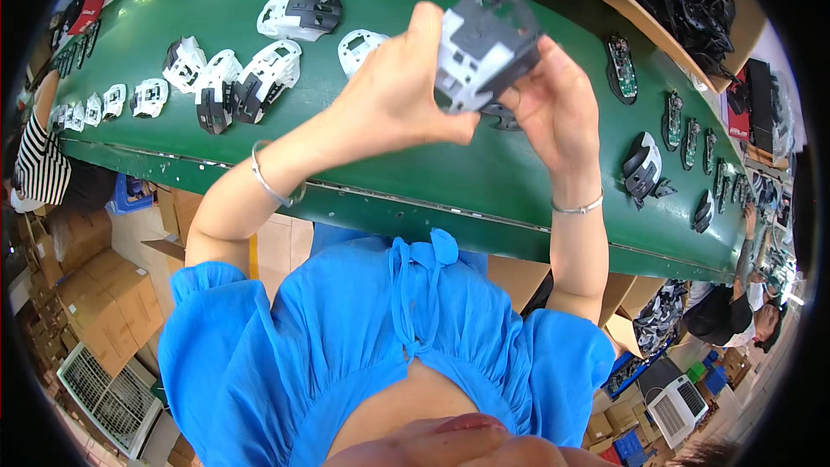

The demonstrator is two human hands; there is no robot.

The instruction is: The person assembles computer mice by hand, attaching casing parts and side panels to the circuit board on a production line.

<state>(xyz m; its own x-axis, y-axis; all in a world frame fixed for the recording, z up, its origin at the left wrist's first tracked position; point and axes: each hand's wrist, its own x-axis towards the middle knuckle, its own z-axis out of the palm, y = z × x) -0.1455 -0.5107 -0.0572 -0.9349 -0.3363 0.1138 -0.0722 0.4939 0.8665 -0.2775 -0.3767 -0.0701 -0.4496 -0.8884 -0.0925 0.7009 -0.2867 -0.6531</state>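
Note:
Above the green table [363, 186], my left hand [399, 78] is closed round one side of a white and dark grey computer mouse shell [486, 50]. On its other side my right hand [558, 99] grips the edge with thumb and fingers. The shell is tilted and slightly blurred, with holes showing in its white part. A white shell [359, 50] lies partly hidden behind my left wrist. Beneath the held shell, a dark part [503, 117] shows only in part. Farther left rest a white and black shell [300, 15] and several similar ones [268, 78].
Several small white shells [112, 101] line the table's left end. Mouse bases with green circuit boards [621, 67] and a black-and-white shell [642, 169] lie to the right. A carton of black parts [666, 9] stands at the far right. Other people [735, 316] work at both ends.

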